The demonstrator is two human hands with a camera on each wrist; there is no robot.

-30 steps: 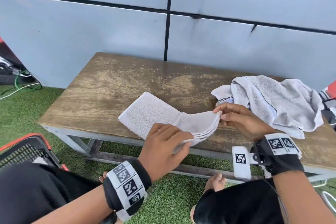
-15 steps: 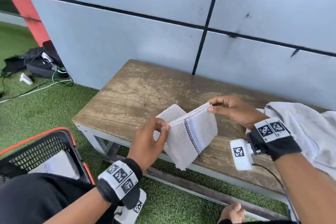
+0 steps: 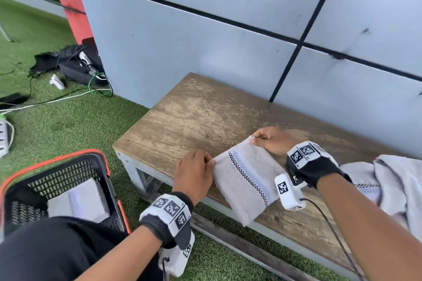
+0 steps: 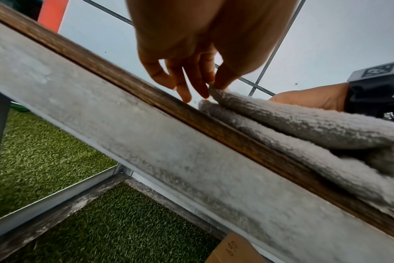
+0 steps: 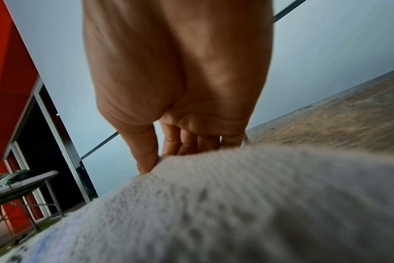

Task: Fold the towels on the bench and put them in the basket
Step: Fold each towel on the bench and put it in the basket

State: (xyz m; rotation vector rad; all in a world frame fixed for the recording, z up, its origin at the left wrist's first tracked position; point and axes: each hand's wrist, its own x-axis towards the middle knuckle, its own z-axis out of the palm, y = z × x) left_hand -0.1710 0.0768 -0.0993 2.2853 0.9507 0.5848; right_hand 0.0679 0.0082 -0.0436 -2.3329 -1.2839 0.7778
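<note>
A folded grey towel [image 3: 245, 180] with a checkered and blue stripe hangs over the front edge of the wooden bench [image 3: 201, 118]. My left hand [image 3: 206, 162] pinches its near-left corner, and my right hand [image 3: 257, 140] pinches its far corner. In the left wrist view the left hand [image 4: 210, 85] pinches the towel [image 4: 292, 128] at the bench edge. In the right wrist view the right hand [image 5: 155, 163] grips the towel [image 5: 214, 204] edge. A black basket [image 3: 68, 173] with an orange rim stands on the grass at lower left, with a folded towel [image 3: 80, 201] inside.
A crumpled heap of grey towels [image 3: 388, 187] lies on the bench at the right. A grey panelled wall [image 3: 228, 29] backs the bench. Cables and black gear [image 3: 73, 64] lie on the green turf at far left. My black-clad knee [image 3: 45, 248] is beside the basket.
Both hands have carried the folded towel leftward and lowered it over the bench's front edge. The view has swung left, and more of the basket shows.
</note>
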